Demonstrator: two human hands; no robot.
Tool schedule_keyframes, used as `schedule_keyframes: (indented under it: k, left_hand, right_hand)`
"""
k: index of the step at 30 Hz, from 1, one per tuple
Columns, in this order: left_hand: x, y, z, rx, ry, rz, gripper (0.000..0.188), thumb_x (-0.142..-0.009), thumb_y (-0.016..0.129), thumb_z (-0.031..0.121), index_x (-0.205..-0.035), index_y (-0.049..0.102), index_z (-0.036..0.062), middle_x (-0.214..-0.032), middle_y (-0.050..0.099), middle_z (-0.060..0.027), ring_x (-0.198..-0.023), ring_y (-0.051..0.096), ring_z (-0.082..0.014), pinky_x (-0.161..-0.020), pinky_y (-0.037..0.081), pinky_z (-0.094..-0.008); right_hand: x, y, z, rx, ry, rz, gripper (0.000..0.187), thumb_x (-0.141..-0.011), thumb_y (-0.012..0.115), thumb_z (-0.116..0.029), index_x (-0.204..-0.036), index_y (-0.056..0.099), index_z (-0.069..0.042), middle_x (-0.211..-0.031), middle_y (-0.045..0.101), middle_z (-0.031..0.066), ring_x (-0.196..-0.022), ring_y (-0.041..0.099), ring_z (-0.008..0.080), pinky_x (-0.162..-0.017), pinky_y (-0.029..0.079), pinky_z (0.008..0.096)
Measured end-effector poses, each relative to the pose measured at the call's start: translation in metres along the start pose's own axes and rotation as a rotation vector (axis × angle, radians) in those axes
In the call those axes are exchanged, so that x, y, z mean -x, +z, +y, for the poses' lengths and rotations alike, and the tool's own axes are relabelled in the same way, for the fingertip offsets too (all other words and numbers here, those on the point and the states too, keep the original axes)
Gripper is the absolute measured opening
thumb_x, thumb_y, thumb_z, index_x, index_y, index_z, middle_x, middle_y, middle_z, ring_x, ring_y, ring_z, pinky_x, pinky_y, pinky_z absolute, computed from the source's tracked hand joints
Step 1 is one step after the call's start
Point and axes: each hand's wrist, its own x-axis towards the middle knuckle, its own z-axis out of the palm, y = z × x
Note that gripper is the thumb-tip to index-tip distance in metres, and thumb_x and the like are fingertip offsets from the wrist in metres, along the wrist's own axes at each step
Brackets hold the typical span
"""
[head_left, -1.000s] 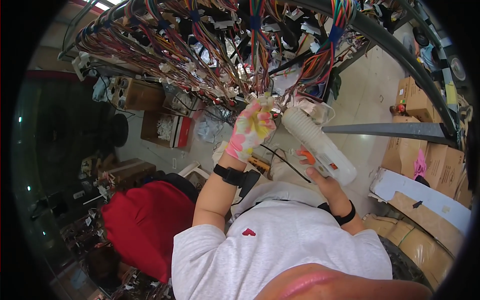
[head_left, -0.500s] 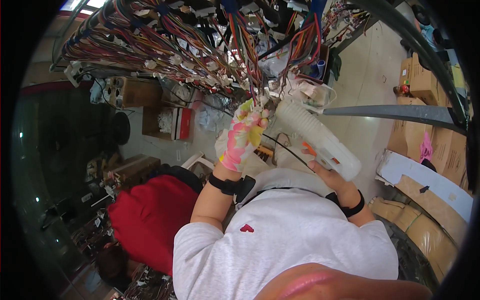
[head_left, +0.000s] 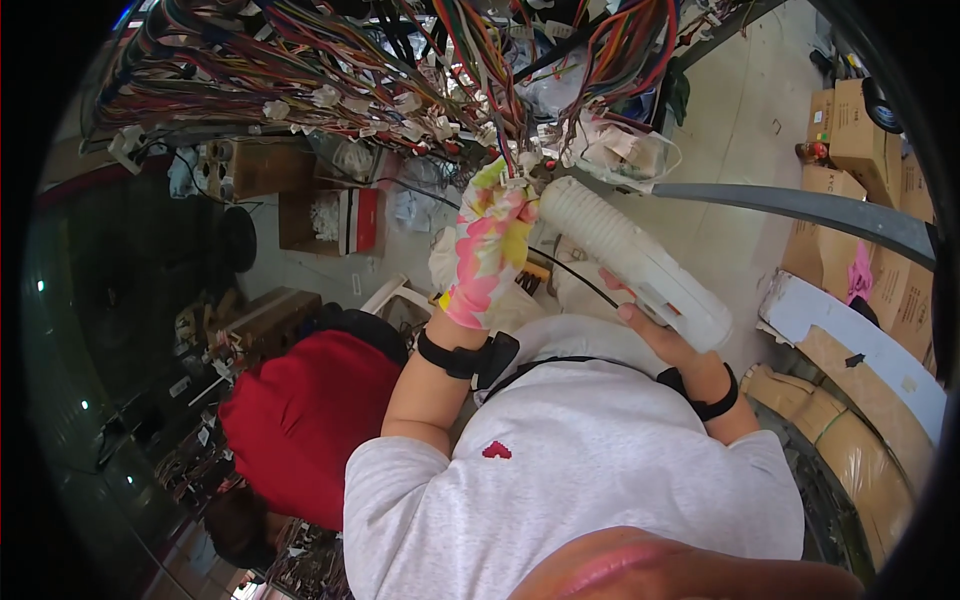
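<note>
My left hand [head_left: 492, 235] wears a flowered pink, yellow and white glove or sleeve, its bare fingertips closed on the lower end of a hanging wire bundle [head_left: 505, 120] with pale connectors. My right hand [head_left: 665, 335] is wrapped round the handle of a white heat gun [head_left: 630, 250] with a ribbed barrel. The barrel tilts up to the left, its front end close beside my left fingertips. Whether they touch, I cannot tell. A black cord [head_left: 575, 275] runs near the handle. Part of my right grip is hidden behind the gun's body.
Many coloured wire harnesses [head_left: 330, 65] hang across the top. A grey curved bar [head_left: 800, 205] crosses at the right. Cardboard boxes [head_left: 865, 125] are stacked at the far right. Near my left side is a person in red [head_left: 310, 430].
The heat gun's front end has shifted slightly left, staying beside my left fingers. Its orange part no longer shows. Both hands keep their grip, and the wires sit higher in view.
</note>
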Motion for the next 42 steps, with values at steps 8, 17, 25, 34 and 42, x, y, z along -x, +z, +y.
schedule_keyframes:
  k: [8,17,25,34,42]
  left_hand:
    - [-0.002,-0.011,-0.008,-0.014,0.070,-0.017,0.051,-0.078,0.066,-0.002,-0.126,0.050,0.0034,-0.112,0.059,-0.0103,-0.082,0.056,-0.0139,-0.074,0.047,-0.0281]
    - [-0.004,-0.020,-0.009,-0.107,0.095,-0.079,0.042,-0.086,0.058,0.001,-0.128,0.052,0.0056,-0.117,0.062,-0.0124,-0.097,0.063,-0.0171,-0.079,0.051,-0.0256]
    - [0.003,-0.004,-0.010,-0.020,0.116,-0.070,0.040,-0.086,0.057,0.001,-0.126,0.051,0.0045,-0.119,0.059,-0.0138,-0.107,0.060,-0.0228,-0.093,0.048,-0.0334]
    - [-0.003,-0.017,-0.010,0.015,0.063,-0.142,0.041,-0.087,0.053,0.000,-0.127,0.048,0.0098,-0.126,0.055,-0.0133,-0.112,0.057,-0.0248,-0.094,0.047,-0.0346]
    - [0.000,-0.007,-0.009,-0.109,0.169,-0.066,0.042,-0.087,0.052,-0.003,-0.127,0.049,0.0065,-0.126,0.056,-0.0142,-0.111,0.058,-0.0238,-0.092,0.048,-0.0323]
  right_hand:
    - [-0.010,-0.001,-0.014,-0.321,0.193,-0.210,0.037,-0.089,0.063,-0.005,-0.124,0.054,-0.001,-0.116,0.061,0.0108,-0.106,0.058,0.0209,-0.093,0.047,0.0351]
    - [-0.015,0.004,-0.019,-0.362,0.208,-0.140,0.027,-0.089,0.062,-0.006,-0.116,0.057,-0.002,-0.106,0.060,0.0083,-0.099,0.058,0.0174,-0.084,0.051,0.0316]
    - [-0.014,0.007,-0.018,-0.317,0.215,-0.124,0.023,-0.088,0.063,-0.004,-0.111,0.058,-0.002,-0.100,0.059,0.0065,-0.093,0.058,0.0155,-0.081,0.052,0.0306]
    - [-0.012,0.010,-0.010,-0.317,0.213,-0.098,0.015,-0.089,0.061,-0.005,-0.103,0.058,-0.003,-0.094,0.057,0.0045,-0.088,0.055,0.0136,-0.078,0.049,0.0279]
    - [-0.011,0.012,-0.010,-0.383,0.202,-0.078,0.010,-0.089,0.061,-0.006,-0.097,0.058,-0.004,-0.089,0.056,0.0035,-0.084,0.054,0.0129,-0.075,0.046,0.0274]
